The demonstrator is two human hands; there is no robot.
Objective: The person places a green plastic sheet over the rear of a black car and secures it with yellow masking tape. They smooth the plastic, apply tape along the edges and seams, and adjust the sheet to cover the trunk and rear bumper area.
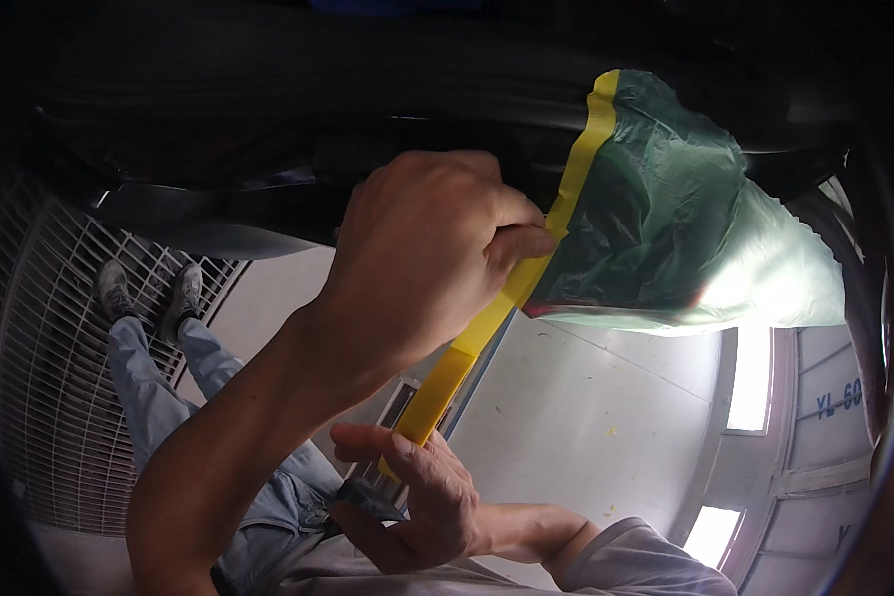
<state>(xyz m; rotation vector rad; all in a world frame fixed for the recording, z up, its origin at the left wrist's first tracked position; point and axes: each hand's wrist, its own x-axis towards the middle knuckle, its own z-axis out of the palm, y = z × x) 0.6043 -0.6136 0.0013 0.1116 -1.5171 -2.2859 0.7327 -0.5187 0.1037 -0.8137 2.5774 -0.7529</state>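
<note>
A strip of yellow masking tape [576, 174] runs down from the upper middle, along the left edge of a translucent green plastic film [656, 199]. Closed, my left hand [422, 238] pinches the tape with thumb and fingers where film and strip meet, close under a dark, glossy panel [268, 164]. Lower down, near my waist, my right hand [432, 497] grips the tape's lower end between thumb and fingers. The stretch of tape between both hands is taut and straight. A dark object [368, 497] shows by the right palm; its kind is unclear.
Metal floor grating [60, 358] lies at the left, under my shoes [114, 288]. A pale floor [576, 417] spreads below the film. At the right stand a light-coloured wall [824, 397] and bright lamps [750, 377]. The dark panel hangs overhead across the top.
</note>
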